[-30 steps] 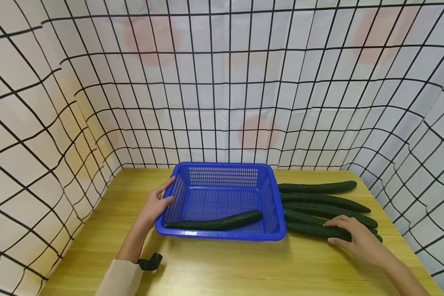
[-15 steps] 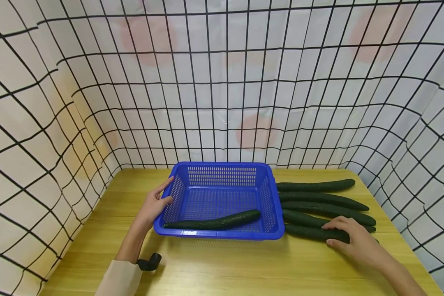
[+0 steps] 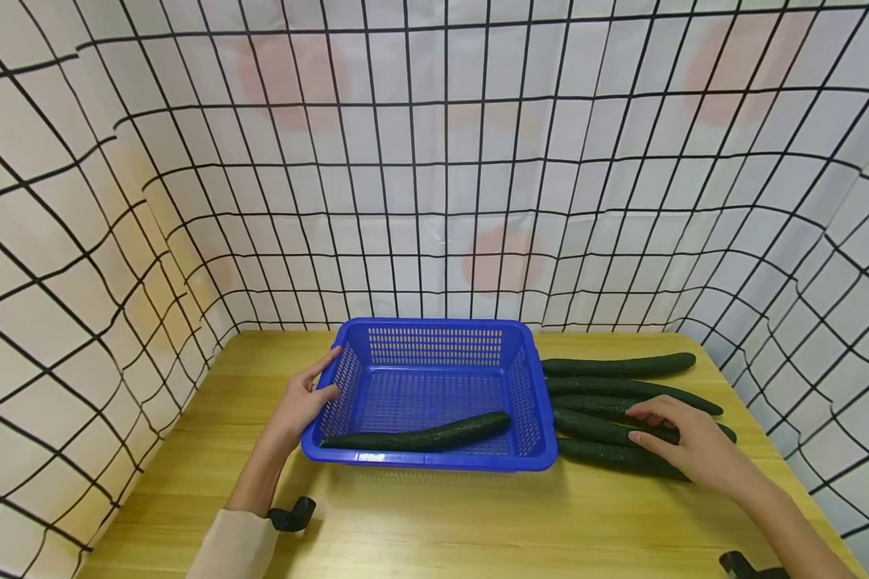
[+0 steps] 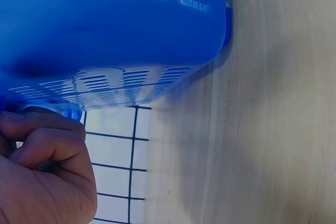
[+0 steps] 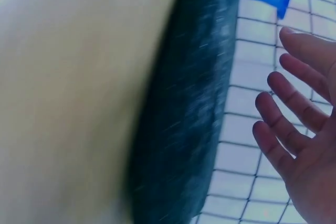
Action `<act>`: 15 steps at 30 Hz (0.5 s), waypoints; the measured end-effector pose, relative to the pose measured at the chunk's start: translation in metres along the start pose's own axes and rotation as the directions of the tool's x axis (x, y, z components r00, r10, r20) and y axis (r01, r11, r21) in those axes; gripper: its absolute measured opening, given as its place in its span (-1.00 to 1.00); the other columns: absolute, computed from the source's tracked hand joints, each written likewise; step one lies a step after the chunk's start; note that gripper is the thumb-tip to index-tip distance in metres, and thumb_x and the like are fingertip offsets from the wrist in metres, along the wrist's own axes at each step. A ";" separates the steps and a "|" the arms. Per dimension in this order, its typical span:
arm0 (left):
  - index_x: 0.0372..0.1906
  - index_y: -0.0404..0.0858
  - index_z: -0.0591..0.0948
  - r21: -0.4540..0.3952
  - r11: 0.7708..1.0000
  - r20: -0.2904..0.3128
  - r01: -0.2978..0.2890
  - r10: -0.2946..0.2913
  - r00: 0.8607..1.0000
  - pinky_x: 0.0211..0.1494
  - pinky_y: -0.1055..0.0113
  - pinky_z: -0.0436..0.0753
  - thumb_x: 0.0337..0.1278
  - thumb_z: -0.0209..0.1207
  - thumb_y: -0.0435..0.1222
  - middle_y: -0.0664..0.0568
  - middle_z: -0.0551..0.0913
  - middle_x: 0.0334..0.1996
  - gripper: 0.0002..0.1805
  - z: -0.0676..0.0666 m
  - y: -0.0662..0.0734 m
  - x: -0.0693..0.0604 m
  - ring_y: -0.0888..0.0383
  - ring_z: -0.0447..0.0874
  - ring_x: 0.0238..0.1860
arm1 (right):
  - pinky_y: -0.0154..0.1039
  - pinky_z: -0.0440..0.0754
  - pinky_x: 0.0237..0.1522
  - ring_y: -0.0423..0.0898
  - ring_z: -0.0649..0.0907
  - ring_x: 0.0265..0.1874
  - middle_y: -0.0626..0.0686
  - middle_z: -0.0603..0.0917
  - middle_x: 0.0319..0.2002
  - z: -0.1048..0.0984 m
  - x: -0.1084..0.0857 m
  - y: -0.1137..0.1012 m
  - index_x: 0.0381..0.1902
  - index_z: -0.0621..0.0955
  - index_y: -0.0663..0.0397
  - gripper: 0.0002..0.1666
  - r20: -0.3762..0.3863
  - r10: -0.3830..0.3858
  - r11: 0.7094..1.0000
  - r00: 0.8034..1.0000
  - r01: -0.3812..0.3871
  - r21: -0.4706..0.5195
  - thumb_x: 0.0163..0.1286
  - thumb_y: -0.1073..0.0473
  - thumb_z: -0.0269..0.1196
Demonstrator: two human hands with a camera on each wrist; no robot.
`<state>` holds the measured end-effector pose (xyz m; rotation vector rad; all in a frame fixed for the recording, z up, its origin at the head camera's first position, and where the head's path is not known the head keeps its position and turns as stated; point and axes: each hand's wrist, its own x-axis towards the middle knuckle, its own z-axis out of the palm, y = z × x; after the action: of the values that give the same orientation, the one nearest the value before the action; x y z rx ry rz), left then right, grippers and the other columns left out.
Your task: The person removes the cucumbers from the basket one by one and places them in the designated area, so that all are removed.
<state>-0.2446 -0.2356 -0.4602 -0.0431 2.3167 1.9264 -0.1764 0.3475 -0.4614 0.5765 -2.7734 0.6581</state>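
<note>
A blue plastic basket (image 3: 434, 461) with slotted sides stands mid-table, one cucumber (image 3: 434, 437) lying along its near side. My left hand (image 3: 298, 408) grips the basket's left rim; in the left wrist view its fingers (image 4: 52, 140) are bent at the rim beside the basket wall (image 4: 131, 30). To the basket's right, several dark green cucumbers lie side by side, the front one (image 3: 608, 456) nearest me. Over them hovers my right hand (image 3: 695, 446). In the right wrist view this hand (image 5: 304, 124) has spread fingers holding nothing, apart from a large, blurred cucumber (image 5: 184, 108).
The wooden table (image 3: 434, 523) is enclosed at the back and sides by white cloth walls with a black grid (image 3: 442, 185). The farthest loose cucumber (image 3: 623, 367) lies near the back wall. A black strap device (image 3: 293, 515) sits on the left wrist.
My right hand has lifted off the front cucumber and shifted slightly away from me, over the cucumbers behind it. My left hand and the basket have stayed in place.
</note>
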 end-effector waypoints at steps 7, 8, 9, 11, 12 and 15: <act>0.62 0.17 0.23 0.014 1.000 0.009 0.000 0.000 1.000 -0.29 0.10 0.82 0.26 0.11 -0.45 -0.46 0.40 0.38 -0.14 -0.003 0.000 -0.003 -0.06 0.78 -0.32 | -0.02 0.68 0.02 0.01 0.67 0.01 -0.09 0.67 0.10 -0.002 0.034 -0.028 0.17 0.65 -0.20 -0.57 0.008 -0.014 0.999 1.000 0.013 0.053 0.38 -0.05 0.39; 0.62 0.17 0.23 0.014 1.000 0.010 0.000 -0.001 1.000 -0.29 0.10 0.82 0.27 0.11 -0.44 -0.45 0.38 0.40 -0.14 -0.003 0.000 -0.003 -0.07 0.77 -0.31 | 0.00 0.68 0.05 0.00 0.66 0.02 -0.09 0.66 0.11 0.000 0.039 -0.032 0.18 0.64 -0.22 -0.56 0.010 -0.013 0.998 1.000 0.012 0.067 0.38 -0.07 0.39; 0.62 0.17 0.23 0.016 1.000 0.011 0.001 -0.001 1.000 -0.28 0.10 0.81 0.27 0.11 -0.44 -0.45 0.37 0.41 -0.14 -0.004 -0.001 -0.003 -0.07 0.77 -0.30 | 0.00 0.68 0.06 -0.01 0.66 0.04 -0.09 0.66 0.11 0.001 0.044 -0.036 0.18 0.64 -0.24 -0.55 0.009 -0.017 0.997 1.000 0.016 0.076 0.37 -0.08 0.39; 0.62 0.18 0.22 0.018 1.000 0.012 0.003 -0.003 1.000 -0.26 0.09 0.81 0.28 0.11 -0.43 -0.44 0.37 0.41 -0.15 -0.003 -0.001 -0.002 -0.06 0.77 -0.28 | 0.02 0.67 0.12 0.00 0.67 0.09 -0.10 0.66 0.13 0.005 0.053 -0.043 0.20 0.63 -0.23 -0.53 0.016 -0.025 0.994 1.000 0.023 0.104 0.37 -0.09 0.39; 0.62 0.17 0.21 0.017 1.000 0.012 0.001 -0.001 1.000 -0.27 0.09 0.81 0.28 0.11 -0.43 -0.45 0.37 0.41 -0.14 -0.003 -0.001 -0.001 -0.06 0.77 -0.28 | 0.06 0.66 0.14 0.01 0.67 0.10 -0.09 0.66 0.13 0.007 0.057 -0.046 0.21 0.62 -0.22 -0.52 0.020 -0.030 0.993 0.999 0.027 0.116 0.37 -0.10 0.39; 0.62 0.18 0.21 0.019 1.000 0.012 -0.002 0.002 1.000 -0.27 0.10 0.81 0.29 0.11 -0.42 -0.46 0.41 0.38 -0.15 -0.001 -0.001 0.001 -0.05 0.77 -0.28 | 0.12 0.66 0.15 0.04 0.67 0.11 -0.06 0.66 0.13 0.013 0.067 -0.055 0.21 0.63 -0.17 -0.53 0.022 -0.056 0.988 0.998 0.052 0.144 0.38 -0.07 0.39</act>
<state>-0.2459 -0.2366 -0.4609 -0.0275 2.3280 1.8995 -0.2144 0.2744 -0.4316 0.6913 -2.7387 0.8488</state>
